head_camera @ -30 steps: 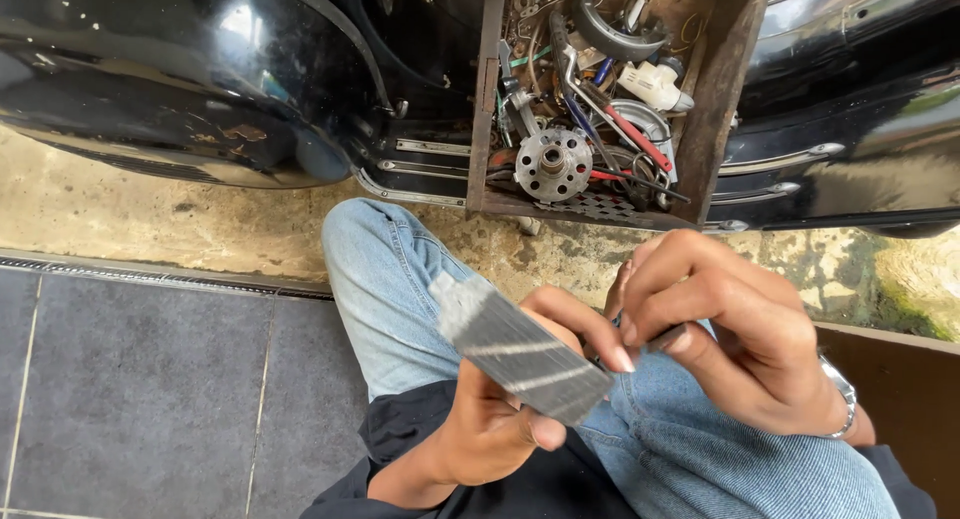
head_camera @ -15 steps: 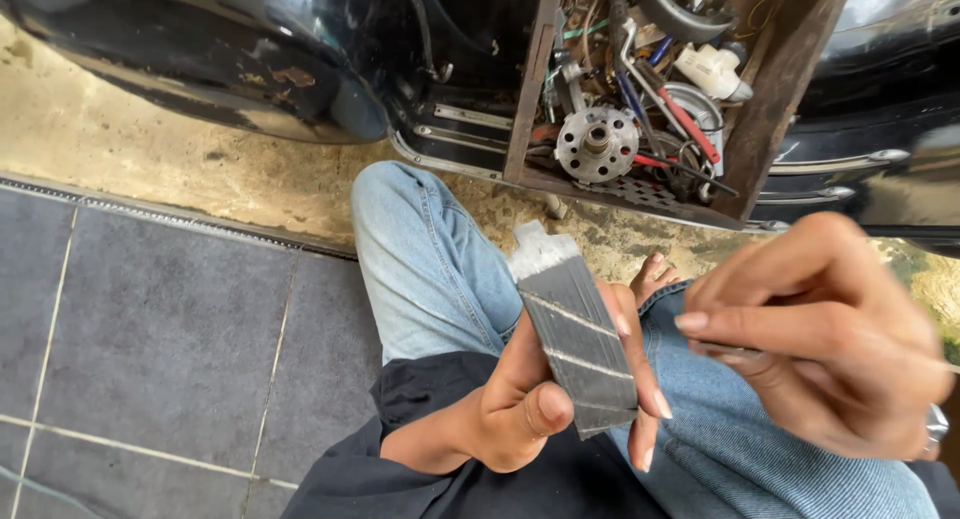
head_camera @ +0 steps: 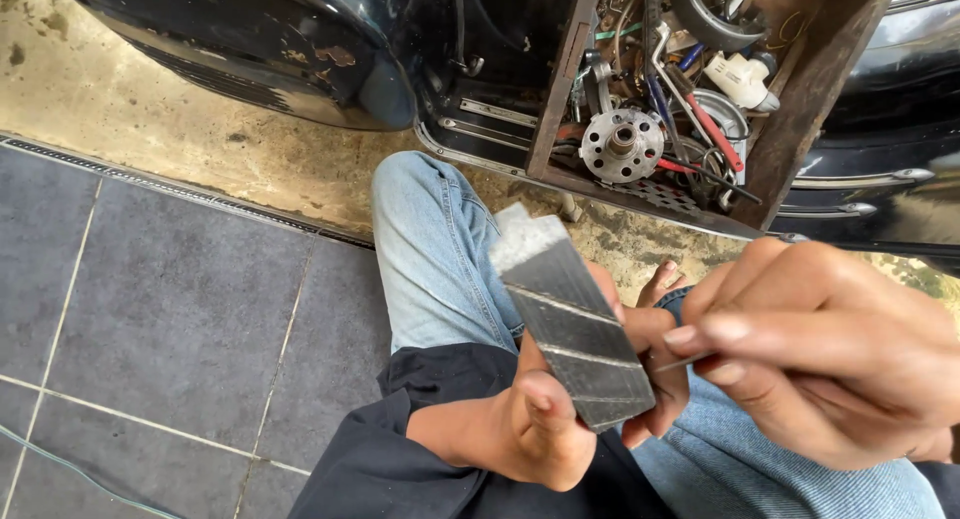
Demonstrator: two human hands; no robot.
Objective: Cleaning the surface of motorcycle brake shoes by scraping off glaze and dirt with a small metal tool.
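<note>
Item: grey metal block (head_camera: pixel 575 329), rectangular, pale diagonal lines across its top face. I see it clamped in my left hand (head_camera: pixel 545 419) — thumb on the near edge, fingers wrapped behind the far side. Its long axis runs from low right, by the palm, up and away to the left over my jeans-clad knee (head_camera: pixel 435 249).

My right hand (head_camera: pixel 830 354) sits just right of the block's lower end, fingers pinched narrow on a thin metal sliver (head_camera: pixel 680 362) whose tip points left, almost touching the block.

Beyond: wooden crate of parts (head_camera: pixel 680 99) against a black vehicle body (head_camera: pixel 280 39).
</note>
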